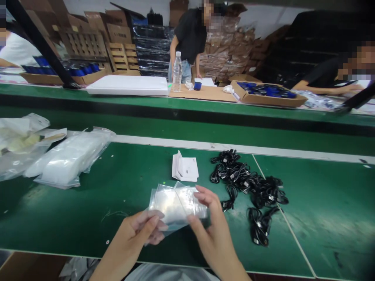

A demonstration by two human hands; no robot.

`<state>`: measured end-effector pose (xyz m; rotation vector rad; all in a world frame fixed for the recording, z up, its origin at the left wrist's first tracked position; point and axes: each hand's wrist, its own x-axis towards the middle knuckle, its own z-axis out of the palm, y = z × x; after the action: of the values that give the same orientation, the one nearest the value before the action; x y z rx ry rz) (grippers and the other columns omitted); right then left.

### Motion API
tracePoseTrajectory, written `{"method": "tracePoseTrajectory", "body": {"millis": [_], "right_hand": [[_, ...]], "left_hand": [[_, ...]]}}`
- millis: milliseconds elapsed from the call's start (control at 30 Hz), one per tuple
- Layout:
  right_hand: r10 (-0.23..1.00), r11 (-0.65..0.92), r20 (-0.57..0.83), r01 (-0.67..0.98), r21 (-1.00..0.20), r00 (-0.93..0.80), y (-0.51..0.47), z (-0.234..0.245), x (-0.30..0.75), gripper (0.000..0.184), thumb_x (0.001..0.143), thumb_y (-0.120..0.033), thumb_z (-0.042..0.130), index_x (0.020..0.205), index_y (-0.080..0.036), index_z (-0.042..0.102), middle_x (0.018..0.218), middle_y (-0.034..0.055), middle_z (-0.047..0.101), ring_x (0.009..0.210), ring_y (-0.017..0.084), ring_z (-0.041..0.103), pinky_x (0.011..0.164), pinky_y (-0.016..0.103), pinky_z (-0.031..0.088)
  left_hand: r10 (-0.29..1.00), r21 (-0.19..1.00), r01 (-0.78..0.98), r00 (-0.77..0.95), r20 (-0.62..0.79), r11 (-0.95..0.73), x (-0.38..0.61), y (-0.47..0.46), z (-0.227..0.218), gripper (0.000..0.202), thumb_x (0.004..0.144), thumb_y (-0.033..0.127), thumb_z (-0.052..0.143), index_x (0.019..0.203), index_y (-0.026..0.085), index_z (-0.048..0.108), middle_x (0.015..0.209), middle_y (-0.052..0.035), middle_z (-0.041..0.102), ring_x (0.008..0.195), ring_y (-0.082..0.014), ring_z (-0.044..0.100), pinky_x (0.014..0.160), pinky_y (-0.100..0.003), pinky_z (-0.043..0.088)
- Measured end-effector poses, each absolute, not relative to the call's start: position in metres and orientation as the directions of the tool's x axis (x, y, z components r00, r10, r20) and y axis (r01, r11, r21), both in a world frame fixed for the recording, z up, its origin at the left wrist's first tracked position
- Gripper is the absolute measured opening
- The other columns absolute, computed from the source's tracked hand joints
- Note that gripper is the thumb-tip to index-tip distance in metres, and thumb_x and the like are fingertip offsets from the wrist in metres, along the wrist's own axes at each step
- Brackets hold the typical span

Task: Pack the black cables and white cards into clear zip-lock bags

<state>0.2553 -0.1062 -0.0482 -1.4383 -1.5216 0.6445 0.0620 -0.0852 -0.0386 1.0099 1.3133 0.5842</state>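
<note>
Between my two hands, above the green table near its front edge, is a small stack of clear plastic bags [172, 203]. My left hand [143, 228] pinches the stack's lower left corner between thumb and fingers. On the right side, my right hand [212, 220] grips the bags with its thumb at the near edge and its fingers over the far edge. Just beyond the bags lies a little pile of folded white leaflets [187, 168]. Several coiled black cables [243, 175] with plugs are heaped to the right of my right hand.
Larger packs of clear plastic bags [67, 158] lie on the left of the table [123, 242]. Behind a raised green ledge, a person in a black shirt [191, 37] stands by a water bottle [177, 72]. Cartons of blue items [266, 91] line that ledge, with other people at both sides.
</note>
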Motion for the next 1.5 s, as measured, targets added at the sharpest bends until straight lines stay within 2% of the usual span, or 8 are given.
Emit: {"method": "tracePoseTrajectory", "body": {"millis": [133,333,500,600,733,1100,1300,1500], "right_hand": [[0.982,-0.146,-0.166,0.203,-0.968,-0.086,-0.098,-0.039,0.266,0.017,0.084,-0.031,0.054,0.089,-0.017,0.061,0.074,0.0027,0.061,0.068,0.016,0.056,0.065,0.028,0.046],[0.938,-0.242,-0.262,0.112,-0.964,-0.226,-0.094,-0.03,0.264,0.02,0.08,-0.032,0.057,0.07,-0.016,0.06,0.059,-0.0027,0.05,0.056,0.011,0.044,0.054,0.023,0.035],[0.963,-0.224,-0.242,0.153,-0.963,-0.116,-0.092,-0.031,0.261,0.021,0.077,-0.031,0.059,0.063,-0.015,0.057,0.055,-0.0033,0.047,0.053,0.01,0.04,0.051,0.023,0.032],[0.973,-0.204,-0.216,0.142,-0.969,-0.08,-0.09,-0.033,0.257,0.019,0.074,-0.03,0.061,0.063,-0.015,0.058,0.055,-0.0028,0.049,0.053,0.01,0.042,0.051,0.023,0.032],[0.968,-0.225,-0.23,0.054,-0.973,-0.099,-0.09,-0.032,0.247,0.022,0.072,-0.031,0.065,0.061,-0.015,0.055,0.054,-0.0041,0.049,0.051,0.008,0.039,0.049,0.021,0.031],[0.919,-0.327,-0.275,-0.152,-0.933,-0.284,-0.093,-0.027,0.245,0.029,0.077,-0.043,0.064,0.072,-0.014,0.058,0.062,-0.0017,0.055,0.056,0.009,0.052,0.056,0.021,0.043],[0.942,-0.21,-0.215,0.048,-0.977,-0.256,-0.094,-0.029,0.246,0.016,0.083,-0.026,0.056,0.074,-0.013,0.06,0.064,0.0001,0.057,0.059,0.012,0.053,0.059,0.024,0.044],[0.971,0.021,-0.065,0.351,-0.936,-0.229,-0.098,-0.024,0.247,0.013,0.079,-0.011,0.05,0.07,-0.017,0.058,0.066,-0.0017,0.056,0.059,0.01,0.052,0.056,0.021,0.042]], "left_hand": [[0.849,0.854,0.255,0.169,-0.501,0.453,0.057,-0.088,-0.031,0.037,0.074,0.05,0.061,0.087,0.016,0.069,0.069,-0.0022,0.072,0.058,-0.0141,0.064,0.057,-0.022,0.052],[0.864,0.85,0.403,0.223,-0.451,0.339,0.055,-0.088,-0.027,0.032,0.08,0.047,0.052,0.083,0.019,0.068,0.07,-0.0014,0.07,0.064,-0.0167,0.067,0.062,-0.024,0.053],[0.988,0.75,0.662,-0.128,0.086,0.02,0.049,-0.096,-0.029,0.036,0.077,0.045,0.059,0.107,0.026,0.057,0.103,-0.0033,0.066,0.095,-0.0203,0.063,0.077,-0.028,0.053],[0.962,0.712,0.664,0.037,0.271,-0.226,0.054,-0.104,-0.023,0.021,0.079,0.037,0.06,0.1,0.031,0.06,0.09,0.003,0.068,0.078,-0.0134,0.067,0.07,-0.019,0.054],[0.946,0.753,0.582,0.275,0.173,-0.306,0.071,-0.104,-0.021,0.024,0.079,0.031,0.061,0.103,0.032,0.063,0.089,0.0052,0.071,0.07,-0.0097,0.07,0.064,-0.011,0.054],[0.966,0.852,0.517,0.25,-0.061,-0.08,0.078,-0.097,-0.019,0.016,0.077,0.035,0.063,0.089,0.029,0.073,0.089,0.0004,0.074,0.073,-0.0163,0.071,0.065,-0.016,0.056],[0.96,0.836,0.548,0.251,-0.127,-0.033,0.08,-0.097,-0.018,0.021,0.08,0.04,0.058,0.089,0.026,0.07,0.086,-0.001,0.073,0.073,-0.0159,0.071,0.063,-0.015,0.054],[0.942,0.657,0.723,0.331,-0.059,-0.213,0.085,-0.091,-0.015,0.026,0.086,0.033,0.044,0.065,0.022,0.055,0.053,0.0035,0.058,0.046,-0.011,0.056,0.046,-0.018,0.042]]}}
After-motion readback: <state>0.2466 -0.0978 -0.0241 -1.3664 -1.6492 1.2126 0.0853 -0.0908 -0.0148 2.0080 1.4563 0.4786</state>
